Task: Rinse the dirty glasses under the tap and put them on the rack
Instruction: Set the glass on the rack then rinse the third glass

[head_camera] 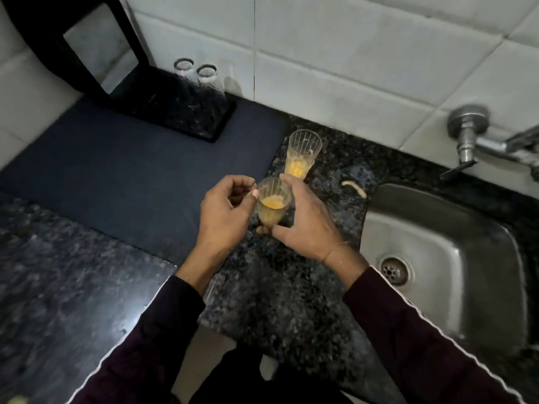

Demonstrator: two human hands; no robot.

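Two dirty glasses left — right hand [303, 220] pinches one glass [272, 204] above the counter, left hand [224, 211] curled beside it. Juice inside could slosh out if tipped before the sink [443, 228].

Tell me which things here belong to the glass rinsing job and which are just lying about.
Part of the job:
- dirty glass with orange residue, gripped by the right hand
- second dirty glass on the counter
- tap
- sink
- black rack holding two upturned glasses

Just lying about:
- dark mat
- pale scrap beside the sink
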